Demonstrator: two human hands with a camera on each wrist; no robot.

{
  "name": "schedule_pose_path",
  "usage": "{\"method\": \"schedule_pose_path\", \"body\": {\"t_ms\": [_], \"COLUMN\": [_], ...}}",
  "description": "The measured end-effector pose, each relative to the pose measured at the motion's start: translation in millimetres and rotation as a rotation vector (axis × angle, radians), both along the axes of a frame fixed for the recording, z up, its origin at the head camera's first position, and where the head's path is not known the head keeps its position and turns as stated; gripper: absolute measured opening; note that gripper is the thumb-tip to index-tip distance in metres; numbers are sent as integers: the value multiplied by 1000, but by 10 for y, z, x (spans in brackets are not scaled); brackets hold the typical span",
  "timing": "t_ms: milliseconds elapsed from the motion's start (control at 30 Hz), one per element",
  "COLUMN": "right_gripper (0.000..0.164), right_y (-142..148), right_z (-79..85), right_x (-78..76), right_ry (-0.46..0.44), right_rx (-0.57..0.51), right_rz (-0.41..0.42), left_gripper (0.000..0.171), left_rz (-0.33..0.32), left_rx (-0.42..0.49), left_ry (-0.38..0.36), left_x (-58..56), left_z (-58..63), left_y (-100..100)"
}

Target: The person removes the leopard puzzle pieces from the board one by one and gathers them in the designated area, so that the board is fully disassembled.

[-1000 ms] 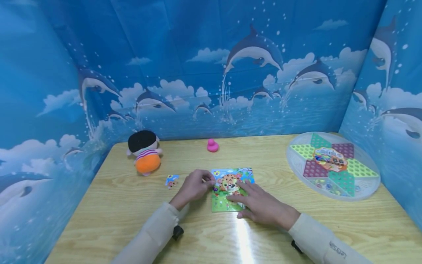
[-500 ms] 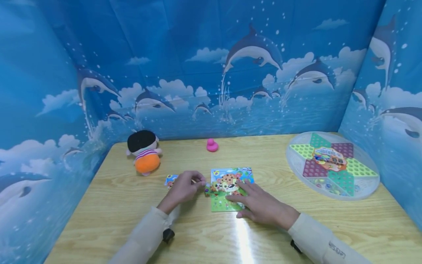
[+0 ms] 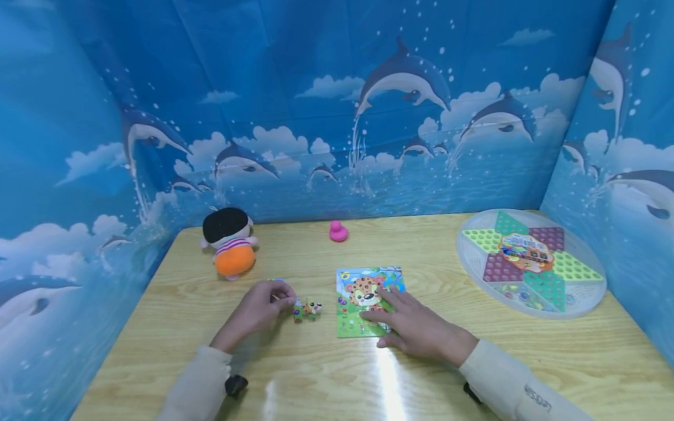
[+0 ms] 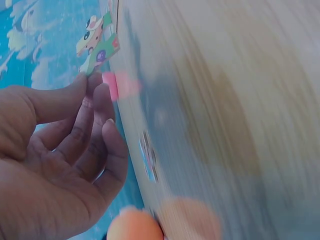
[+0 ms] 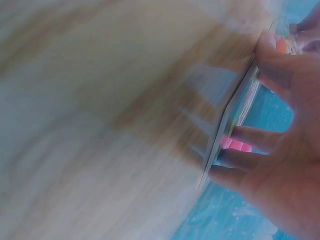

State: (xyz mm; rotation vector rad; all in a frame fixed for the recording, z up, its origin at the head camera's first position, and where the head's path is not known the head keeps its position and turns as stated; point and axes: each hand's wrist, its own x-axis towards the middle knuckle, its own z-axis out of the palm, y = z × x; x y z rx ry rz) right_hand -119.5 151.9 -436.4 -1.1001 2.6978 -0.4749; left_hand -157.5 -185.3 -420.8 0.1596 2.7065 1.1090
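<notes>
My left hand pinches a small jigsaw piece printed with a spotted animal face and purple flowers, held left of the puzzle board. In the left wrist view this jigsaw piece extends past the thumb and forefinger tips, above the table. The square puzzle board, with a leopard picture on blue and green, lies flat on the table. My right hand rests on its right side, fingers spread, covering part of the picture. Another jigsaw piece lies on the table, mostly hidden behind my left hand in the head view.
A doll in orange trousers lies at the back left of the wooden table. A pink rubber duck stands behind the board. The round Chinese checkers board with marbles is at the right. Dolphin-print curtains enclose the table.
My left hand has moved left from the puzzle board's left edge, carrying the jigsaw piece off it, and now blocks most of the other piece. My right hand has stayed in place.
</notes>
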Motion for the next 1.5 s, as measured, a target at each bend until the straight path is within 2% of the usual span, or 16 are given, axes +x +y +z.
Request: {"method": "schedule_pose_path", "body": {"t_ms": [67, 200, 367, 633, 1100, 1333, 1500], "right_gripper": [54, 54, 54, 54, 54, 55, 55], "right_y": [-1, 3, 10, 18, 11, 4, 8], "right_z": [0, 0, 0, -19, -14, -11, -22], "right_x": [2, 3, 0, -9, -7, -9, -14], "right_ry": [-1, -1, 5, 17, 12, -8, -12], "right_rx": [-1, -3, -8, -7, -1, -1, -1], "right_rz": [-2, 0, 11, 17, 13, 4, -1], "left_gripper": [3, 5, 5, 9, 11, 13, 13], "left_rz": [-5, 24, 21, 46, 84, 120, 127], "left_rx": [-13, -40, -53, -36, -68, -35, -31], "left_ry": [7, -22, -30, -93, -132, -175, -164], "left_x": [11, 45, 91, 117, 46, -3, -17], "left_z": [7, 25, 46, 73, 50, 8, -23], "left_y": [-96, -255, -444, -619, -634, -609, -605]}}
